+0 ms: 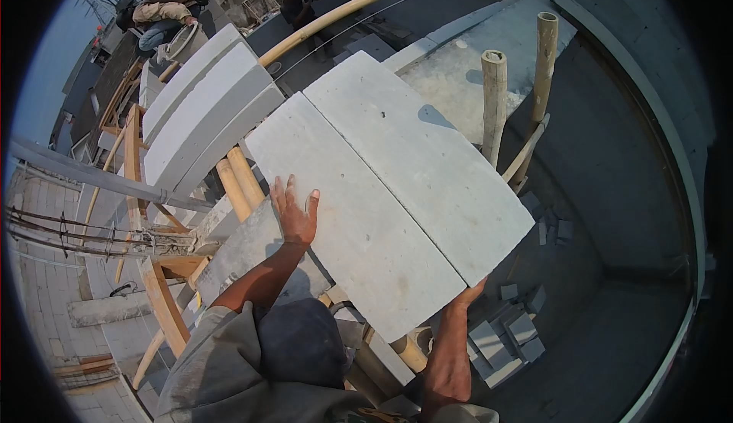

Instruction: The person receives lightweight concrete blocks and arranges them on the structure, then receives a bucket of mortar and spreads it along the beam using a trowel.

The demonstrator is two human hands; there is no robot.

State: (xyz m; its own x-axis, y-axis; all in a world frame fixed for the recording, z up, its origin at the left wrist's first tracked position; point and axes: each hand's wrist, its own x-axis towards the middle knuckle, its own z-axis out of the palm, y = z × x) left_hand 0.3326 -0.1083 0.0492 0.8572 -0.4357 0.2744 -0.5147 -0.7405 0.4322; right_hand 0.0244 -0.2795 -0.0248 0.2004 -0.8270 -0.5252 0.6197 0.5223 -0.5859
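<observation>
Two pale aerated concrete blocks lie side by side, a thin seam between them: a left block and a right block. My left hand rests flat on the left block near its outer edge, fingers spread. At the near end, by the seam, my right hand grips the blocks' lower edge. Its fingers are partly hidden beneath, so I cannot tell whether it bears on one block or both.
More blocks are stacked at upper left, beside bamboo poles. Two upright bamboo posts stand at right. Loose blocks lie far below in a walled space. A bent-over person holds a bucket; another person stands behind.
</observation>
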